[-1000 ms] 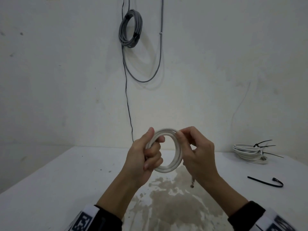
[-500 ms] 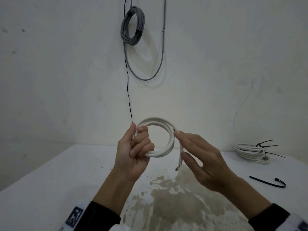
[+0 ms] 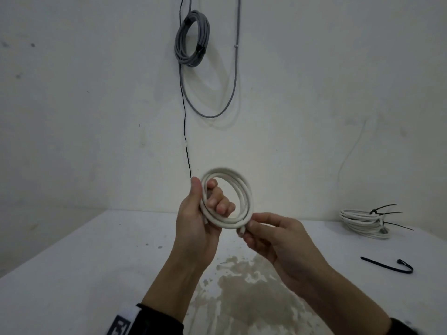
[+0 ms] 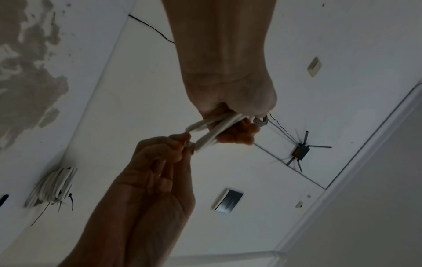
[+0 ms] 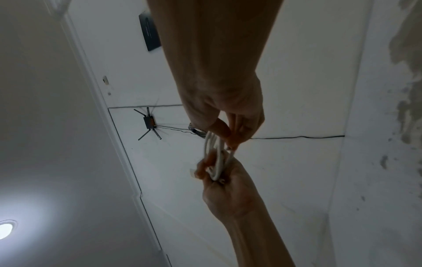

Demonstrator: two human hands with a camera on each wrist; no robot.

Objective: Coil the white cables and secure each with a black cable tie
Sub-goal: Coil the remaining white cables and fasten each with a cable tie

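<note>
A white cable point(image 3: 244, 189) wound into a small coil is held upright above the table. My left hand point(image 3: 210, 207) grips the coil's left side, fingers through the loop and thumb outside. My right hand point(image 3: 250, 227) pinches the cable's loose end against the coil's lower right. In the left wrist view the coil point(image 4: 213, 131) runs from my left hand point(image 4: 230, 115) to my right hand point(image 4: 180, 147). In the right wrist view my right hand point(image 5: 230, 134) is above the coil point(image 5: 217, 153). A loose black cable tie point(image 3: 387, 266) lies on the table at the right.
A bundle of white cable point(image 3: 362, 223) with black ties sticking out lies at the table's far right by the wall. The white table point(image 3: 72, 274) has a stained patch point(image 3: 249, 293) below my hands. A grey cable coil point(image 3: 192, 38) hangs on the wall.
My right hand was open with straight fingers against the coil's right side and the cable end hung free. It now pinches that end at the coil's lower right. The left hand keeps its grip.
</note>
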